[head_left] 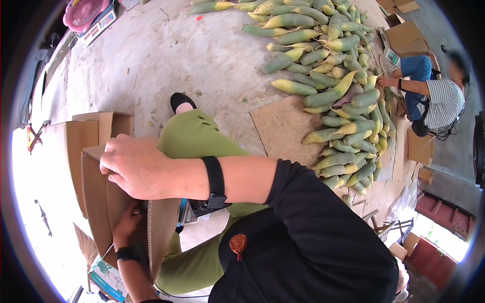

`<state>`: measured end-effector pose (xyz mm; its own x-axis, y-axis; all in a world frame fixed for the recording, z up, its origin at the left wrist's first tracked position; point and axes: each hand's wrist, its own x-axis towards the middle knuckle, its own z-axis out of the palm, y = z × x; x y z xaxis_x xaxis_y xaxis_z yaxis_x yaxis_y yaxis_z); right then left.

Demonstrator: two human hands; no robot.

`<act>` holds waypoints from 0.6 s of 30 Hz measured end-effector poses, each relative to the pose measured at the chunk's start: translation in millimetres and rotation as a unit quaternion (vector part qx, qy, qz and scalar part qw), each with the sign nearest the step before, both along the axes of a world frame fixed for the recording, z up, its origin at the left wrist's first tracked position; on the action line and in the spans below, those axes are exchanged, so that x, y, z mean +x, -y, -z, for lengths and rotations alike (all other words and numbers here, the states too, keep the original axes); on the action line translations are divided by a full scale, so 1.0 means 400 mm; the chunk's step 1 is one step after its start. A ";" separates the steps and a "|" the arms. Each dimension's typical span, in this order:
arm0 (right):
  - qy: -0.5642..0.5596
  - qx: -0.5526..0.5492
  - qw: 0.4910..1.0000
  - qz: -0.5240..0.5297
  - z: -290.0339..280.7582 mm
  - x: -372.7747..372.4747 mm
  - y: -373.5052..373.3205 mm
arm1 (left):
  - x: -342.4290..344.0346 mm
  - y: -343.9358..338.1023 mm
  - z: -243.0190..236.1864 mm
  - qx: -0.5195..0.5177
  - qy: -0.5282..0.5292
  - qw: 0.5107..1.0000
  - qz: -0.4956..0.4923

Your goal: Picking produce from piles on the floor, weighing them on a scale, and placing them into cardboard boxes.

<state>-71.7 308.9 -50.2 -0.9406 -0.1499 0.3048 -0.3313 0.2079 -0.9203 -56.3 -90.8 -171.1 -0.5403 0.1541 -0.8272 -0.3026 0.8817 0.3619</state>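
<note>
Right hand (135, 167): grip closed on carton (97, 194) edge | left hand (127, 222): inside, grip unclear

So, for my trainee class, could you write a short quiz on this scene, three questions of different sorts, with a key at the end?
1. Multiple choice: Which of the wearer's hands is down inside the open cardboard box?
A) Right only
B) Left only
C) Both
2. True or false: The other person at the far right wears a striped top.
3. Fill in the blank: The heaped long vegetables shade from green to pale ____.

Key:
1. B: the left hand is inside, while the right hand is up at the box's upper edge.
2. True.
3. Yellow.
</note>
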 end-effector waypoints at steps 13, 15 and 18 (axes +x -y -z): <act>0.041 -0.233 0.964 0.125 0.041 -0.027 -0.201 | 0.146 -0.219 -0.561 -0.018 -0.283 0.957 -0.061; 0.118 -0.224 0.952 0.172 0.142 -0.013 -0.312 | 0.206 -0.252 -0.571 0.006 -0.309 0.947 -0.087; 0.232 -0.191 0.906 0.299 0.364 0.069 -0.512 | 0.275 -0.316 -0.541 0.021 -0.355 0.930 -0.095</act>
